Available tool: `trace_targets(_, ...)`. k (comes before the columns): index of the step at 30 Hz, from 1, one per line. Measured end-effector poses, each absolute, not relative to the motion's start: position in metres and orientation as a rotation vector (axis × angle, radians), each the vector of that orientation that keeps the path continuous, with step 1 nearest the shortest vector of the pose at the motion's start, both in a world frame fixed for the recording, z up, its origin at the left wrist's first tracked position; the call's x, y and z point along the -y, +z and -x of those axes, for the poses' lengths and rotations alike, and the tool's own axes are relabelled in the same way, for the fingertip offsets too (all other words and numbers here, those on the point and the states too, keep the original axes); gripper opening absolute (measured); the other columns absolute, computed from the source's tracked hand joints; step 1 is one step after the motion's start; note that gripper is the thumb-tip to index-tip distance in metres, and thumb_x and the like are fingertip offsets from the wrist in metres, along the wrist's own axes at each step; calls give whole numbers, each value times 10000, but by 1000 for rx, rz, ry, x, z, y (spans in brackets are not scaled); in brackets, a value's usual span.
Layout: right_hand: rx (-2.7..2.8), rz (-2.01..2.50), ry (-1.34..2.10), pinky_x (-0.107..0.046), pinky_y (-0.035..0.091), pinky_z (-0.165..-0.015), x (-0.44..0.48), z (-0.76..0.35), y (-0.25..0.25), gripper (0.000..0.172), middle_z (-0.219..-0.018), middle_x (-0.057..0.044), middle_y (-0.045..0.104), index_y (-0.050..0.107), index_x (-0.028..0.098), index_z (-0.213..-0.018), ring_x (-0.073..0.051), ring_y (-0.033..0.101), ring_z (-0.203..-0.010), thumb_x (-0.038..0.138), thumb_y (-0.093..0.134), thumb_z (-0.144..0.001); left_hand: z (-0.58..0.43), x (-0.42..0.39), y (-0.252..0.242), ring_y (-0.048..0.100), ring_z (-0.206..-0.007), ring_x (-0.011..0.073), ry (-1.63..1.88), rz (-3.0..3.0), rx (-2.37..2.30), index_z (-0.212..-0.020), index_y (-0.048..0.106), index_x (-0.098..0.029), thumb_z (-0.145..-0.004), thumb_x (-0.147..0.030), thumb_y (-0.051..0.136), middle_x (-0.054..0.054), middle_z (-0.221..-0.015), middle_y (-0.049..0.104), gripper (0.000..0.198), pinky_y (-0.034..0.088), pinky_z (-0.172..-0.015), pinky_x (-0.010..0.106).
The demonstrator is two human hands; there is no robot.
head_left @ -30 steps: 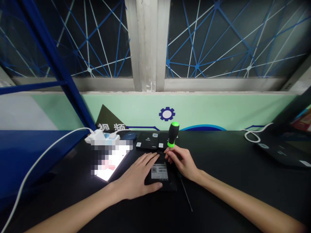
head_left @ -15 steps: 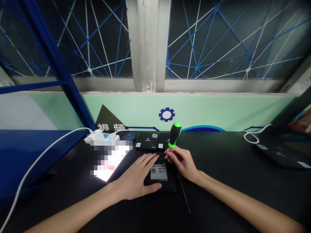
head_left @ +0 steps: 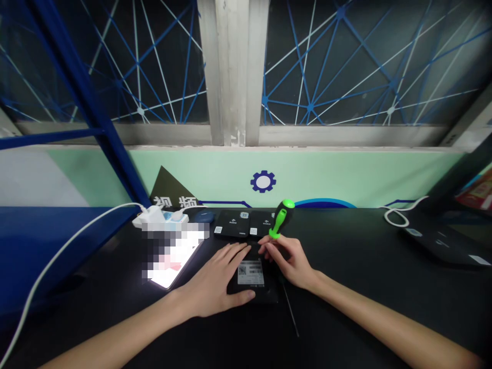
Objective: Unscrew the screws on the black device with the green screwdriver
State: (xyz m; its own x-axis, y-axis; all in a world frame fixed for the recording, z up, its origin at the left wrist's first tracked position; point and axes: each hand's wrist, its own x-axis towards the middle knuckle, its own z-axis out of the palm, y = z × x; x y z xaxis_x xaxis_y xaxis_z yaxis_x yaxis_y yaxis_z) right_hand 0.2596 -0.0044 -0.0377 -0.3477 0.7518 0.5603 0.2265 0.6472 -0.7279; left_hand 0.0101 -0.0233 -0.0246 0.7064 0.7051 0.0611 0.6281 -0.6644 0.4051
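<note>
My left hand (head_left: 221, 282) lies flat with fingers spread over the left side of a black set-top box (head_left: 269, 293). A white label (head_left: 250, 273) with a QR code shows on the box's upper face. Between the fingertips of my right hand (head_left: 290, 259) is the shaft of a screwdriver (head_left: 282, 219), its green and black handle standing up and leaning right. The screwdriver's tip is hidden at the box's far right corner. A second screwdriver (head_left: 291, 310) lies along the box's right side, its handle mostly under my right hand.
Two similar black boxes (head_left: 231, 224) sit behind, near the wall. To the left are a lit phone (head_left: 175, 261), a white power strip (head_left: 159, 218) with cables and a dark blue mouse (head_left: 203, 217). Another black device (head_left: 442, 246) and a white cable (head_left: 397, 218) are at the right.
The screwdriver's handle has turned and tilts further right than before. My right fingers have shifted slightly on it. My left hand stays in place on the box.
</note>
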Motion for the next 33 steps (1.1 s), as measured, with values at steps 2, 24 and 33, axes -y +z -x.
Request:
trace_targets(2,1887,776,659,-265,555,-619,5,-260,-39,209,-828,-58,734,680,177,-1042,-150,661,-627,309,519,-1024,-10,23,-25,198,-1499,369,304,-2556,-1042,-1609,153,-262,-936,-705,491,104,-1642,236,874,238,-1200,557)
trace_targets(24,1731,847,542,-246,540,-515,2,-252,-47,283,-636,-3,659,572,202,-742,-142,638,-522,379,747,-878,-12,25,-23,195,-1500,367,276,-2555,-1058,-1606,162,-265,-932,-713,486,96,-1643,235,872,249,-1195,558)
trace_targets(33,1797,862,698,-242,521,-503,-2,-253,-44,263,-641,-13,668,635,177,-835,-138,627,-507,416,663,-939,-11,26,-23,224,-1488,371,285,-2543,-1093,-1602,185,-249,-930,-708,497,114,-1629,263,871,277,-1184,548)
